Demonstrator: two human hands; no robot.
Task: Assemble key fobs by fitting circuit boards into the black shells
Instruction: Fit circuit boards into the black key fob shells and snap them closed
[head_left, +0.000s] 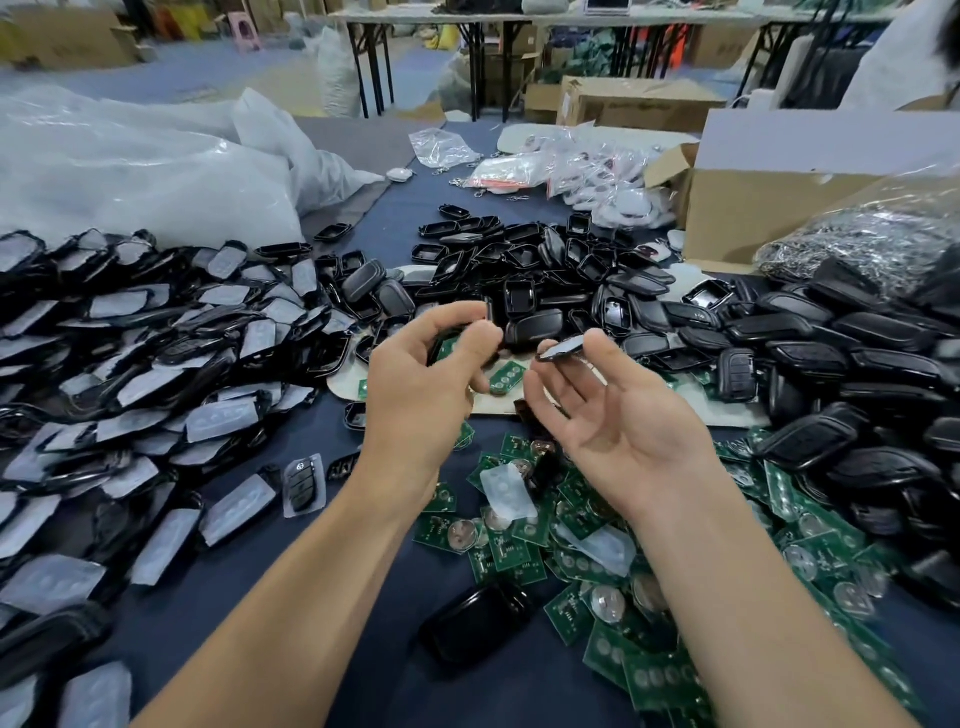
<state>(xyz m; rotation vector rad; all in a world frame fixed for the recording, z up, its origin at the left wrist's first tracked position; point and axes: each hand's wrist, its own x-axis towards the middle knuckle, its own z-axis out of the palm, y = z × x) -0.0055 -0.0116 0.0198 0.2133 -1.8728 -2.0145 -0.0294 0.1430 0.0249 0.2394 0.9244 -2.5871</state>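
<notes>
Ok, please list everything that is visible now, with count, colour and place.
padded shell halves: many, black with clear pads, left pile
empty shell frames: many, black, far centre
closed shells: many, black, right pile
circuit boards: many, green, near right
cardboard box: one, brown, far right
plastic bags: several, clear, far left
table cloth: one, dark blue, underneath
left hand: holds shell with board
right hand: pinches padded cover
</notes>
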